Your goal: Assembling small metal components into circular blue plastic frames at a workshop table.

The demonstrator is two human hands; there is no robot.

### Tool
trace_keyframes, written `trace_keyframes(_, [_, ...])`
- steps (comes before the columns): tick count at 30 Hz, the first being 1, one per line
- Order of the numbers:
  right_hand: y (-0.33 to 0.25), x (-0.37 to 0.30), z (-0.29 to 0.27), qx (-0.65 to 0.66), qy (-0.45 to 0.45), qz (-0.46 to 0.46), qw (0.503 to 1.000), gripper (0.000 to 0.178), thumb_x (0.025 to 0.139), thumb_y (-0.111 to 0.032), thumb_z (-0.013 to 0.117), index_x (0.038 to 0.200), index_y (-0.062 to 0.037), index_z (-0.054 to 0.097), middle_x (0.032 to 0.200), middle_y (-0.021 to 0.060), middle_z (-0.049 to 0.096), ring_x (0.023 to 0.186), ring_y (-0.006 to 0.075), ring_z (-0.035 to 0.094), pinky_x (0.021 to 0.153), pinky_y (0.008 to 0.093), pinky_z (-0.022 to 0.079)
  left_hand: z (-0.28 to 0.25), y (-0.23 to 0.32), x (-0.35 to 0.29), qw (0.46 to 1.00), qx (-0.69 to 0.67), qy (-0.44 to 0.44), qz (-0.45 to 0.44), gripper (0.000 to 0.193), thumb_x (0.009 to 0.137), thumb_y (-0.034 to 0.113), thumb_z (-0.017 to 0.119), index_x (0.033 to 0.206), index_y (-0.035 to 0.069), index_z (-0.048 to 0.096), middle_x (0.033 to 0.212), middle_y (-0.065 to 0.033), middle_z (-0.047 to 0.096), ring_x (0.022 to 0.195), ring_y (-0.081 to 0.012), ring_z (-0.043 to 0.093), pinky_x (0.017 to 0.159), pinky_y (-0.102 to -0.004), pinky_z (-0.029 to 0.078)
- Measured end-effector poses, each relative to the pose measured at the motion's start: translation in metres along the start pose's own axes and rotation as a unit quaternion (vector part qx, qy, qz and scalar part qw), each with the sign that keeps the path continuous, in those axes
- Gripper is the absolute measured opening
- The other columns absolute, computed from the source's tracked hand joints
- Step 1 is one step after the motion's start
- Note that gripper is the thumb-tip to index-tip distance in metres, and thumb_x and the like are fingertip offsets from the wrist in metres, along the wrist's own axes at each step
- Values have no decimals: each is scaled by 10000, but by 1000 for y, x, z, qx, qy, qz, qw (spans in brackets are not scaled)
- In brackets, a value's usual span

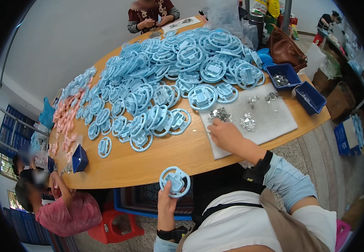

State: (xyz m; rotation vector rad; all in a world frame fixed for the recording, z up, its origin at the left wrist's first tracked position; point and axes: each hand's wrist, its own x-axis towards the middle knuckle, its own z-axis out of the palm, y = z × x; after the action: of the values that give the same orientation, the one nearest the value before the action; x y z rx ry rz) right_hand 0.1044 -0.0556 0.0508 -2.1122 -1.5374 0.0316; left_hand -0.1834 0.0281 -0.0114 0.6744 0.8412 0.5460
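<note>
My left hand [166, 205], low in front of my body and off the table's near edge, grips a light-blue plastic toy steering wheel [176, 181] by its lower side, thumb on top. Over the white board [276, 126], my right hand [229, 137] reaches with bent fingers into a pile of small silvery metal pieces [221, 113]. Its fingertips are together at the pile's near edge; whether a piece sits between them is too small to tell. More small heaps of metal pieces [247, 122] lie on the same board.
A large heap of blue steering wheels [161, 71] covers the wooden table [177, 155]. Pink plastic parts [66, 113] lie at its left. Two blue bins [283, 76] with metal pieces and a brown bag [286, 48] stand at right. Co-workers sit at the left [70, 212] and far side [152, 17].
</note>
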Motion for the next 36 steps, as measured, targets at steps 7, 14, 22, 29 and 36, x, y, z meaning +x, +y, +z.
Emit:
trace_keyframes(7, [30,7,4,-97,-58,-41,993,42,700,-44,549,716,-12,571,818,153,547,667,312,600,587,398,487,9,9,-25,997,62,5,54,322,800,101,596,1080,-22,499,950,-122,608,823,-199,624,663,-342,550])
trace_keyframes(14, [35,-28,-2,21,-9,-64,998,79,705,-103,602,751,-47,572,767,108,535,641,292,564,570,384,469,44,18,-9,996,60,-39,44,297,799,114,598,1042,-20,492,912,-129,605,742,-193,630,593,-324,551])
trace_keyframes(22, [48,-29,-10,105,55,11,993,101,716,-135,620,737,-39,595,704,125,559,664,295,562,591,358,454,80,19,13,996,15,-82,41,320,800,113,594,1071,1,466,905,-116,600,750,-200,630,630,-323,545])
trace_keyframes(29, [23,-17,16,15,37,45,998,137,723,-153,619,753,-21,603,728,134,580,637,306,563,580,374,453,92,10,24,995,22,-96,24,305,811,127,594,1063,3,475,911,-108,599,763,-198,629,645,-328,546])
trace_keyframes(36, [14,-20,-12,298,46,91,949,74,735,-76,622,734,-3,634,693,77,593,552,131,516,509,257,406,106,4,36,998,10,-66,-10,264,850,206,574,1040,35,507,907,-75,602,789,-157,619,638,-282,524])
